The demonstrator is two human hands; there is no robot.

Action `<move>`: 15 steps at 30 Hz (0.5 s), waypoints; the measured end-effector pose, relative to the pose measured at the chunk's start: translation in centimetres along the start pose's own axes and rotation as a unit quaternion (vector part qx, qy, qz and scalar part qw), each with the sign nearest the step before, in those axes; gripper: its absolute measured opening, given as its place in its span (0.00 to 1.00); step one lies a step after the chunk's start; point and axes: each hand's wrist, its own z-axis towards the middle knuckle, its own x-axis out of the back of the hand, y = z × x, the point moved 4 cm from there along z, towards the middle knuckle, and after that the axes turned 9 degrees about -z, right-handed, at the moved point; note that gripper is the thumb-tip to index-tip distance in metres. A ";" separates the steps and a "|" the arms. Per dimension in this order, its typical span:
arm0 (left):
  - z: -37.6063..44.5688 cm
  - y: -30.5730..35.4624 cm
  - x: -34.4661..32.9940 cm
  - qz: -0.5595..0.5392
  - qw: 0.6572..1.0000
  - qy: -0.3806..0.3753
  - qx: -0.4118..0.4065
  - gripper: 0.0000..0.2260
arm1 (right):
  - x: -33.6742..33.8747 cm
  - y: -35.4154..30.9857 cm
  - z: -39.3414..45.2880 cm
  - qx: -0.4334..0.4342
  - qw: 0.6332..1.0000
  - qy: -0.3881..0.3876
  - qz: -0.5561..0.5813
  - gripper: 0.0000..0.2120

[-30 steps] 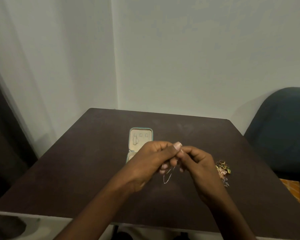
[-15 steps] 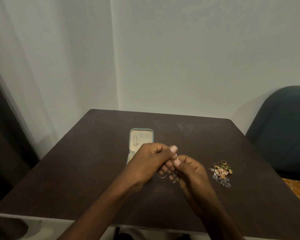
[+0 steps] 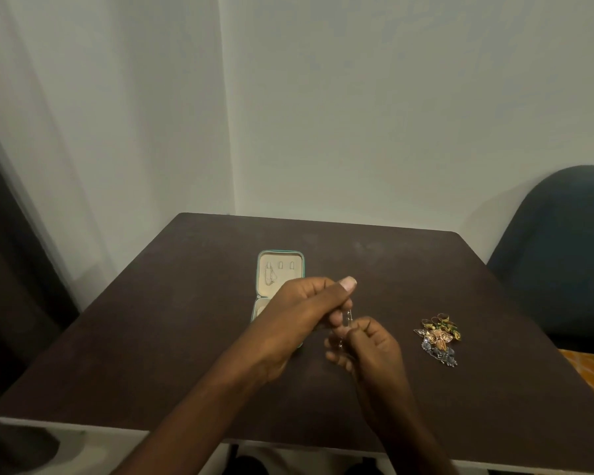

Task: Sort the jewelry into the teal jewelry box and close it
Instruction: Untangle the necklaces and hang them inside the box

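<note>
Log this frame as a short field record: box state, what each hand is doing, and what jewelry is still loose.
jewelry box: teal jewelry box open on the dark table, a chain in its lid
left hand: left hand pinches a thin silver chain
right hand: right hand pinches the same chain lower down
unsorted: jewelry pile on the table, right of the hands

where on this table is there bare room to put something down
Bare patches: the table's left side beside the teal jewelry box, the far strip behind it, and the right edge beyond the jewelry pile. Crowded: the middle, where both hands hold a thin chain.
</note>
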 end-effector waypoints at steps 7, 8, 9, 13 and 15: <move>0.6 -0.5 1.0 -0.070 0.997 0.036 0.026 0.11 | -0.2 -0.4 -0.3 -0.022 0.986 -0.005 0.165 0.11; 0.8 -0.6 1.3 -0.088 0.995 0.043 0.036 0.10 | -0.1 -0.4 -0.2 -0.027 0.981 -0.005 0.194 0.11; 0.9 -0.7 1.5 -0.105 0.992 0.050 0.048 0.10 | 0.0 -0.6 -0.2 -0.031 0.973 -0.012 0.227 0.10; 1.3 -1.4 1.8 -0.194 0.971 0.065 0.124 0.09 | 0.1 -1.5 -0.1 -0.025 0.932 -0.070 0.355 0.23; 1.2 -1.5 1.5 -0.264 0.949 0.053 0.163 0.07 | 0.3 -1.6 -0.2 -0.021 0.924 -0.081 0.374 0.25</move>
